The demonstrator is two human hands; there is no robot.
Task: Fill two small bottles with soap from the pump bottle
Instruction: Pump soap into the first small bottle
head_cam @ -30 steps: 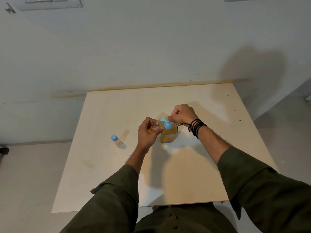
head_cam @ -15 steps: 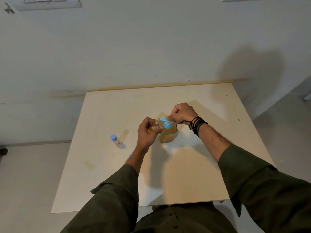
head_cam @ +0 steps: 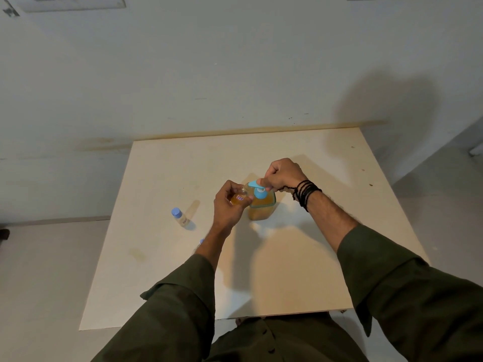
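The pump bottle (head_cam: 261,209) stood near the middle of the table (head_cam: 300,270), about full of amber soap, so I'd guess it was heavy enough to stay put under a push, though a squat plastic bottle like that can still skid if you lean on the pump off-centre. The right hand (head_cam: 283,175) had its fingers curled down over the back of the blue pump head (head_cam: 257,190), which looked like the right place to press, straight down over the stem. The left hand (head_cam: 228,205) was wrapped around a small bottle (head_cam: 240,198), fingers and thumb clamped on its body, holding it tipped with its mouth up at the spout. That little one seemed light and probably slick once soap dribbles on it, so gripping it around the middle made sense; it already looked partly amber inside. It had a small red and white label, but the writing was too blurry to read. A second small bottle (head_cam: 180,218) with a blue cap stood upright well off to the left, looking pale, with a tiny label I couldn't make out either. Something blue (head_cam: 201,241) peeked out beside the left forearm, maybe a loose cap, can't tell. No brand was readable on the pump bottle.
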